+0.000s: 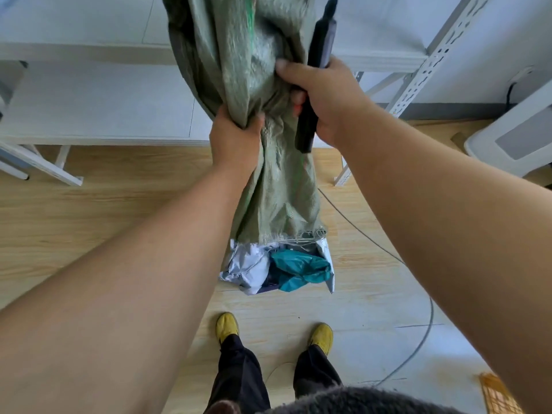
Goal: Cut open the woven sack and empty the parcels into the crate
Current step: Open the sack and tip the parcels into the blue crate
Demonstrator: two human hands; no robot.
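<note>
Woven sack (268,121) hangs upended above the floor, left hand (236,138) bunching its cloth, right hand (322,97) clamping cloth and a dark cutter (313,85), so parcels (277,268) spill from its cut mouth.

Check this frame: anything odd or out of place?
Yes. The parcels are dropping from the sack straight onto the floor; no crate shows beneath it. The right hand grips the sack with a dark cutter-like tool still in it.
</note>
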